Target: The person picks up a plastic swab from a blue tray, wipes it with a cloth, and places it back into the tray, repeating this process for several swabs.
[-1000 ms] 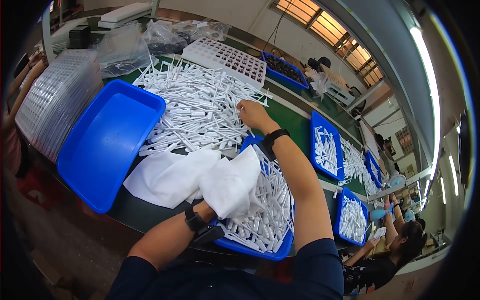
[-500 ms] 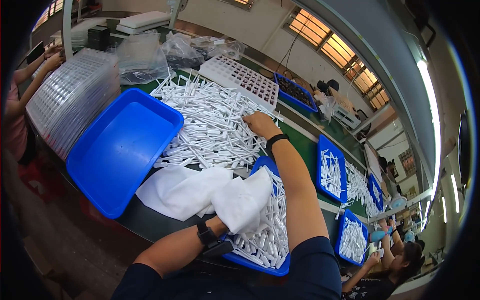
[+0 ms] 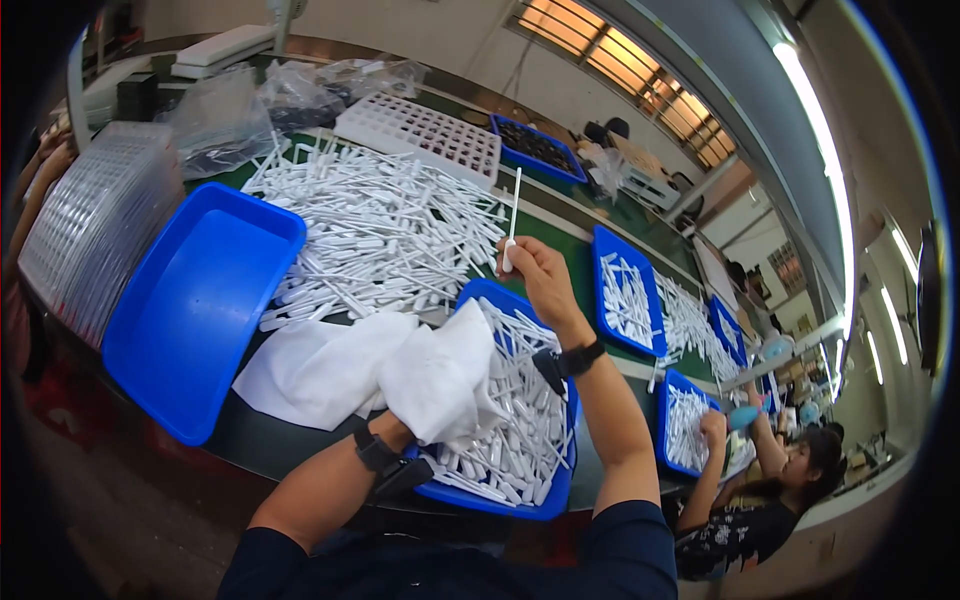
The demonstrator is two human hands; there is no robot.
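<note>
Only got the head cam here, so here's what's on the bench. The right hand [image 3: 540, 272] has a single white plastic dropper pipette [image 3: 514, 215] pinched between thumb and fingers, bulb down by the thumb, thin stem sticking up, leaning a hair to the right. It's just beside the right edge of a big loose heap of pipettes [image 3: 375, 230], past the far end of a blue tray [image 3: 481, 292] loaded with more of them.

The left hand [image 3: 393, 429] is basically buried under a white cloth [image 3: 440, 375], so I honestly can't tell if it's gripping or spread. That bundle sits over the left side of the loaded tray, with more white fabric lying on the green bench to its left. Both wrists have black bands on.

Around that: a second blue tray [image 3: 200, 300] left of the heap, a stack of clear plastic trays [image 3: 98, 220] beyond it, and a white grid tray [image 3: 420, 138] with dark bits in some holes behind the heap. Over on the right, a co-worker [image 3: 750, 530] is near another pipette-filled blue tray [image 3: 679, 383].
</note>
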